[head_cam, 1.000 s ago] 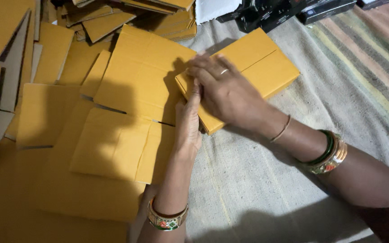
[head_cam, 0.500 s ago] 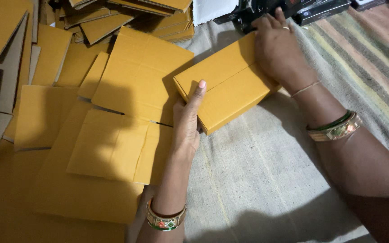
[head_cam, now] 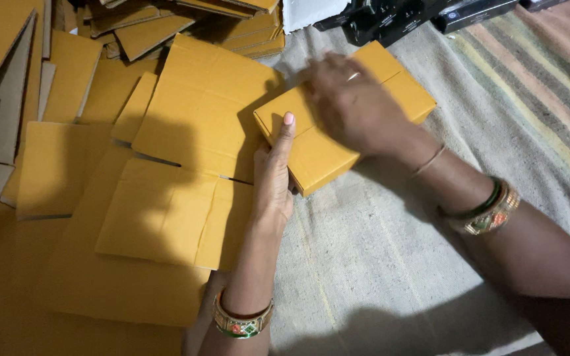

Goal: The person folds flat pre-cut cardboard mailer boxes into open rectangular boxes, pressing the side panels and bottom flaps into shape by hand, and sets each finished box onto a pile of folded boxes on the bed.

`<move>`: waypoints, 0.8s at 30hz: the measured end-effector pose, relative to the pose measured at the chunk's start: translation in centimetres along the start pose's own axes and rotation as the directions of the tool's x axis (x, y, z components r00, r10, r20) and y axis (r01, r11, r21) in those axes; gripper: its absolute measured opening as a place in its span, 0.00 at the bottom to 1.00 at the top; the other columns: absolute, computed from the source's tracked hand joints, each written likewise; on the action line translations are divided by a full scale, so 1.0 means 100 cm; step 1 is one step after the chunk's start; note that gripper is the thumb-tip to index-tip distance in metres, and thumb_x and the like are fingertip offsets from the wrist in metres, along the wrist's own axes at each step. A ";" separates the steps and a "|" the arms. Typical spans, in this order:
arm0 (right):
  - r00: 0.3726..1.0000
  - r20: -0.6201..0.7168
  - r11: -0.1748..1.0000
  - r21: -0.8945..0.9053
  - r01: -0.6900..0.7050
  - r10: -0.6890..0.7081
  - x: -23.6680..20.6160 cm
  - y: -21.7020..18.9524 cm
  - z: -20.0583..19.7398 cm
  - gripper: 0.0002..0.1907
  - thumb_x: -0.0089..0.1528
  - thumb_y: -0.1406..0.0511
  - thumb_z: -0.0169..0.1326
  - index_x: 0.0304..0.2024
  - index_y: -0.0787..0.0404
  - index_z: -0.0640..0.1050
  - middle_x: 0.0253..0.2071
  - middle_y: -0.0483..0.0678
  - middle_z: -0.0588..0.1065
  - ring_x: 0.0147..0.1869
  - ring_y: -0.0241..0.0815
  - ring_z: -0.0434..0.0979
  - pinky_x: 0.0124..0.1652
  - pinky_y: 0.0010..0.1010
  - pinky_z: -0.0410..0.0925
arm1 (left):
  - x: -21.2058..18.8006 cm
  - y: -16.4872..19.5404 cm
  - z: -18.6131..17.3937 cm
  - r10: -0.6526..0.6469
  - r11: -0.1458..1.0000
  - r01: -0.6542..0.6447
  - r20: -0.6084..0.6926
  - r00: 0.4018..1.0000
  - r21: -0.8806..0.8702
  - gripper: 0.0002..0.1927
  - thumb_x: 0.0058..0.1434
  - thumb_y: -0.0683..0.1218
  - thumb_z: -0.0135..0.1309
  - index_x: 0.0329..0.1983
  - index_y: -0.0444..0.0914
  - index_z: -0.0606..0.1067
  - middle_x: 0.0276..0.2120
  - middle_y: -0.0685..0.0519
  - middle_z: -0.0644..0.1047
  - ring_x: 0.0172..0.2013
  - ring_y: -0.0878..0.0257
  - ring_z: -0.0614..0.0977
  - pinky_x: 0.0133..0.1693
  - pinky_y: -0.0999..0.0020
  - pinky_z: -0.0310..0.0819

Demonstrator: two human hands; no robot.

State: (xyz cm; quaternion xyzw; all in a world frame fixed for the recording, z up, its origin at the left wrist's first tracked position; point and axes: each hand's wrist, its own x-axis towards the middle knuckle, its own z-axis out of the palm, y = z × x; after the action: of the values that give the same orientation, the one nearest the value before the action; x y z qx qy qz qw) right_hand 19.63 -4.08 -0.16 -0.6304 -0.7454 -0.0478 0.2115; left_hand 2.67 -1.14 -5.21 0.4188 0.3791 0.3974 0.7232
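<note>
Pressing flat on top of yellow cardboard box (head_cam: pixel 338 142): right hand (head_cam: pixel 357 109), fingers spread, clamped on nothing | left hand (head_cam: pixel 273 175) braces box's near-left edge, thumb up its side | box on striped cloth (head_cam: pixel 496 118), right of flat carton blanks (head_cam: pixel 186 132)

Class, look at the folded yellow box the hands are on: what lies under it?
The box sits on striped cloth, its left end beside flat cardboard sheets. The right hand covers its top; the left hand hides its near edge.
</note>
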 end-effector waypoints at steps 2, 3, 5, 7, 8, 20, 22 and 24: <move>0.990 -0.131 0.984 -0.178 0.017 -0.041 0.003 0.023 -0.003 0.20 0.75 0.61 0.44 0.62 0.69 0.71 0.59 0.65 0.73 0.68 0.63 0.71 0.66 0.52 0.62 | -0.001 0.002 0.002 -0.002 1.000 0.002 -0.005 1.000 0.005 0.47 0.52 0.66 0.63 0.64 0.30 0.68 0.56 0.43 0.76 0.57 0.58 0.79 0.57 0.62 0.75; 0.979 -0.193 0.964 -0.266 0.018 -0.071 0.004 0.034 -0.005 0.18 0.74 0.61 0.45 0.59 0.67 0.73 0.60 0.65 0.74 0.67 0.66 0.71 0.62 0.53 0.63 | -0.002 0.004 0.003 0.004 1.000 -0.004 -0.006 1.000 0.001 0.47 0.52 0.65 0.63 0.65 0.30 0.68 0.56 0.43 0.76 0.57 0.59 0.78 0.57 0.62 0.75; 0.973 -0.176 0.989 0.002 -0.150 0.148 0.000 0.055 -0.014 0.18 0.73 0.63 0.43 0.60 0.68 0.73 0.57 0.67 0.74 0.57 0.65 0.75 0.54 0.53 0.67 | -0.007 0.007 0.006 0.035 0.999 -0.035 -0.011 0.999 -0.007 0.47 0.52 0.63 0.65 0.65 0.29 0.66 0.56 0.43 0.76 0.57 0.58 0.79 0.57 0.62 0.75; 0.947 -0.183 0.954 0.190 -0.232 0.266 -0.003 0.063 -0.018 0.18 0.75 0.63 0.41 0.60 0.68 0.74 0.51 0.66 0.76 0.50 0.63 0.78 0.49 0.52 0.71 | -0.014 0.009 0.008 0.086 0.996 -0.087 -0.027 0.996 -0.015 0.46 0.52 0.61 0.67 0.64 0.29 0.65 0.55 0.42 0.76 0.56 0.58 0.80 0.57 0.62 0.76; 0.933 -0.219 0.943 0.242 -0.230 0.284 -0.005 0.067 -0.020 0.18 0.78 0.62 0.41 0.60 0.67 0.75 0.46 0.64 0.77 0.49 0.60 0.80 0.48 0.50 0.72 | -0.019 0.010 0.009 0.193 0.981 -0.192 -0.014 0.981 0.030 0.45 0.53 0.60 0.67 0.64 0.28 0.65 0.53 0.41 0.77 0.54 0.57 0.80 0.56 0.62 0.78; 0.910 -0.386 0.928 0.261 0.265 -0.151 -0.017 0.016 -0.062 0.30 0.78 0.49 0.34 0.46 0.63 0.79 0.39 0.54 0.78 0.44 0.48 0.78 0.48 0.40 0.70 | -0.027 0.015 0.000 0.664 0.165 -0.765 0.504 0.553 0.623 0.36 0.56 0.45 0.71 0.62 0.35 0.64 0.44 0.38 0.80 0.43 0.46 0.86 0.42 0.58 0.86; 0.888 -0.351 0.921 0.138 0.364 -0.298 -0.018 -0.006 -0.061 0.30 0.79 0.49 0.33 0.45 0.61 0.80 0.38 0.55 0.77 0.47 0.54 0.77 0.54 0.47 0.69 | -0.031 0.018 -0.001 0.683 0.137 -0.768 0.501 0.531 0.626 0.34 0.57 0.44 0.70 0.61 0.38 0.64 0.45 0.39 0.80 0.44 0.44 0.86 0.45 0.55 0.85; 0.865 -0.322 0.910 0.021 0.413 -0.385 -0.020 -0.021 -0.058 0.30 0.77 0.49 0.34 0.42 0.61 0.81 0.35 0.55 0.77 0.45 0.55 0.78 0.53 0.48 0.69 | -0.034 0.023 0.000 0.630 0.148 -0.715 0.492 0.601 0.683 0.34 0.58 0.44 0.71 0.61 0.37 0.63 0.42 0.41 0.78 0.43 0.43 0.85 0.44 0.52 0.83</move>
State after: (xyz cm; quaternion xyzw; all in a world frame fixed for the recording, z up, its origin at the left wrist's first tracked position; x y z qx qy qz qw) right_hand 19.29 -8.32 4.75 -0.4369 -0.8183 -0.1557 0.3394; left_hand 0.72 -3.34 -2.38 0.8485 0.2581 0.4224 0.1871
